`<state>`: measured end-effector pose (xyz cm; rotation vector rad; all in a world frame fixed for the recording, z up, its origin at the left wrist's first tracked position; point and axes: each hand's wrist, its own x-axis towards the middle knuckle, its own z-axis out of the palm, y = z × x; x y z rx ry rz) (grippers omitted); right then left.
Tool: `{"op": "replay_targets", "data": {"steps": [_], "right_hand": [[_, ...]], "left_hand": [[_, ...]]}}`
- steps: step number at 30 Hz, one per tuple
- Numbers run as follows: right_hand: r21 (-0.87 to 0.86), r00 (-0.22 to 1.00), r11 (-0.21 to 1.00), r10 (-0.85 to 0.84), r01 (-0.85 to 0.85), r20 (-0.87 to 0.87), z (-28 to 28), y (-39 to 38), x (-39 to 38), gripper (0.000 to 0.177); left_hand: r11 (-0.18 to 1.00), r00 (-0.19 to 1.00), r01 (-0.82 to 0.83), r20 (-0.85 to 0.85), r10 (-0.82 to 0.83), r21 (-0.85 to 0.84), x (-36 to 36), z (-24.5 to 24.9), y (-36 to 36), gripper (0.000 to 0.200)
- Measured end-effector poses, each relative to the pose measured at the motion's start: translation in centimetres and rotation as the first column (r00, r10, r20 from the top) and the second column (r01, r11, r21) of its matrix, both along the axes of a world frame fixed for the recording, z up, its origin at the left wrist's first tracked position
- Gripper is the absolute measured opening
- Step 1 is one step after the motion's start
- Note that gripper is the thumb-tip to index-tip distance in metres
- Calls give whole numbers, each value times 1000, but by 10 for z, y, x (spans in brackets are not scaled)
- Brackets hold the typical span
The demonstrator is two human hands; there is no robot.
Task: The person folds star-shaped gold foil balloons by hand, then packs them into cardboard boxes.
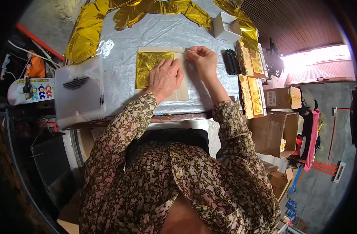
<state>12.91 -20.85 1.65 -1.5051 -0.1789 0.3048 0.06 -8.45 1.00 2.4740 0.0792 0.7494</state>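
Note:
A folded gold foil sheet (144, 72) lies over a beige piece of cardboard (181, 93) on the silver-covered table. My left hand (166, 79) rests palm down on the foil, its fingers stretched forward and pressing on it. At the cardboard's upper right corner, the thumb and fingers of my right hand (203, 58) are pinched together on its edge. The exact grip of those fingertips is partly hidden.
Gold foil balloons (162, 13) lie along the far side. A clear plastic case (79, 91) is at left near white string (105, 48). To the right are an open white box (227, 28), a black object (231, 62) and stacked printed boxes (253, 95).

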Motion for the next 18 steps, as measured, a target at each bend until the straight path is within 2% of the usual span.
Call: {"op": "replay_targets", "data": {"steps": [3,4,5,7,8,9,11,13,15,18], "right_hand": [[8,997,997,71,-72,42,-3,11,-7,26],[-105,978,992,85,-66,188,-7,6,-6,35],[-106,978,992,88,-69,187,-8,-1,-6,35],[-403,915,911,83,91,395,-4,-18,-11,33],[-511,824,844,168,164,541,-8,-25,-11,34],[-512,825,843,166,165,540,-11,-28,-15,34],[-630,717,744,314,221,623,-17,-30,-22,36],[-638,705,741,338,210,624,-20,-24,-25,42],[-735,671,617,421,282,611,-21,-17,-29,46],[-723,686,662,433,198,585,-29,-7,-29,48]], "left_hand": [[1000,1000,-10,6,10,-10,0,0,1,14],[1000,1000,-12,4,12,-10,0,-1,2,14],[1000,1000,-18,21,18,-6,1,-4,2,14],[1000,999,-30,38,30,-6,2,-6,3,14],[1000,999,-28,25,29,-10,2,-7,4,14],[1000,1000,-25,13,25,-12,2,-7,4,14],[1000,1000,-18,8,18,-6,2,-8,4,13],[1000,1000,-13,4,13,4,2,-8,3,13],[1000,1000,-11,4,11,-2,2,-8,4,12],[1000,1000,-13,25,13,16,3,-9,4,12]]}}
